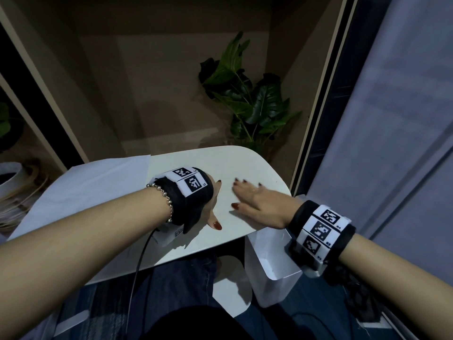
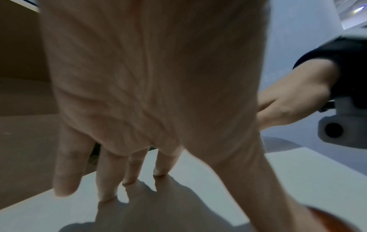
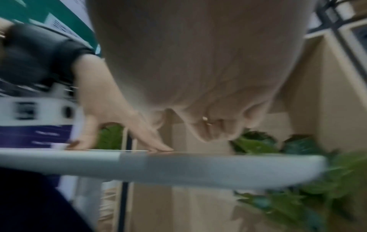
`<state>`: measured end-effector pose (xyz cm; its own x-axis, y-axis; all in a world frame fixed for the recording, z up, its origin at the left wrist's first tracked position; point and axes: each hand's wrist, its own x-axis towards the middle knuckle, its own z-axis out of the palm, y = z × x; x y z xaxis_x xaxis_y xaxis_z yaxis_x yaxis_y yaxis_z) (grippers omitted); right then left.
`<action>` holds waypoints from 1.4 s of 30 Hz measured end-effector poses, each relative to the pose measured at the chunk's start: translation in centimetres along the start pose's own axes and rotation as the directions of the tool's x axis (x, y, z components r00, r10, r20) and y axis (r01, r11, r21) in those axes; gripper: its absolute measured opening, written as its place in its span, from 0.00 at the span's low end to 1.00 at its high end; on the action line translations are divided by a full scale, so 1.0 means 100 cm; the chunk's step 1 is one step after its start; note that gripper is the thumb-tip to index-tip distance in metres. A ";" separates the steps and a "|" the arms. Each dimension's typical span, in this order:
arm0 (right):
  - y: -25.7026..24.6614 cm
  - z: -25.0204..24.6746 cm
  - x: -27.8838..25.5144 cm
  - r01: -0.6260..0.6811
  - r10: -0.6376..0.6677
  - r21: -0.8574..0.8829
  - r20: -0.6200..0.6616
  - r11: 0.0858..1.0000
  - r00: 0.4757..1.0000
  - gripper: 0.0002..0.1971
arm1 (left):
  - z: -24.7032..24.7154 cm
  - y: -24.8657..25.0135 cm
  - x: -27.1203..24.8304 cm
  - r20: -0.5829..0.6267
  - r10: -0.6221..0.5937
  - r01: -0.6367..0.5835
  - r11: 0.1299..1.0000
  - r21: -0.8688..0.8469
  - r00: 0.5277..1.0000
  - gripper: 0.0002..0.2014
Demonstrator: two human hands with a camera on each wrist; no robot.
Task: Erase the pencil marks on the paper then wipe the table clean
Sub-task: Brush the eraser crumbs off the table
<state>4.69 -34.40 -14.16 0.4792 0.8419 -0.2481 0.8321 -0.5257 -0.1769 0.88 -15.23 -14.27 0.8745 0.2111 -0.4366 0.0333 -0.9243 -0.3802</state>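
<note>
Both forearms fill the foreground. Left hand (image 1: 212, 209) and right hand (image 1: 255, 200) are laid flat on the desk (image 1: 245, 163), fingers straight, nothing held. Paper (image 1: 98, 182) is seen left of the left hand, overhanging the desk edge. White bin (image 1: 269, 266) sits below the right hand. Risk: crumbs could be swept past the bin, or the paper knocked off.

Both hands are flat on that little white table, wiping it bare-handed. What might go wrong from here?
The paper lies on the table's left part and seems to overhang its edge; the left hand beside it might nudge it off. The right hand sweeps near the right edge above a white bin, so crumbs could miss it.
</note>
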 end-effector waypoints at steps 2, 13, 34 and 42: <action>0.006 0.001 0.006 -0.016 0.013 0.036 0.066 0.999 0.998 0.36 | 0.001 0.000 0.000 -0.003 -0.002 0.002 1.000 0.005 1.000 0.68; 0.025 -0.010 0.002 -0.126 0.125 0.043 0.029 0.991 0.992 0.37 | 0.003 0.003 0.011 0.037 -0.079 0.079 0.997 0.012 0.996 0.79; 0.051 -0.015 -0.006 -0.380 0.381 0.032 -0.002 0.924 0.925 0.39 | 0.002 -0.003 0.003 0.000 -0.019 0.019 0.999 0.026 1.000 0.69; 0.016 -0.019 0.001 -0.112 0.086 0.205 0.134 0.972 0.987 0.33 | -0.001 0.004 0.003 -0.010 -0.059 0.060 0.996 0.072 0.998 0.68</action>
<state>6.62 -34.90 -12.69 0.5070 0.7698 -0.3878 0.6979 -0.6307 -0.3393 1.18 -15.54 -14.48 0.8760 0.2622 -0.4049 0.0507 -0.8848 -0.4632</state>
